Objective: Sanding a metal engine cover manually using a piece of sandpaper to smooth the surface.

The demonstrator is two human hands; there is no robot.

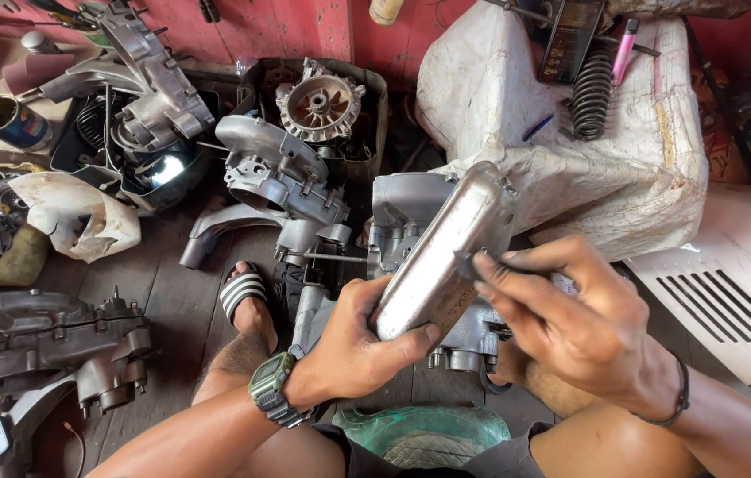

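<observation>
Wooden floor boards (172, 292) are lying under everything. Above them, the left hand (362, 341) is gripping a long grey metal engine cover (442, 257), and the right hand (561, 323) is pinching a small dark scraper (466, 262) against it. Rubbing gently probably works best.

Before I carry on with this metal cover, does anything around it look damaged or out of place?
The metal cover, gripped by the left hand with the right hand against its edge, shows no damage. The odd bits sit around it: a torn, crumpled white sheet at left, and a loose coil spring on the white sack.
</observation>
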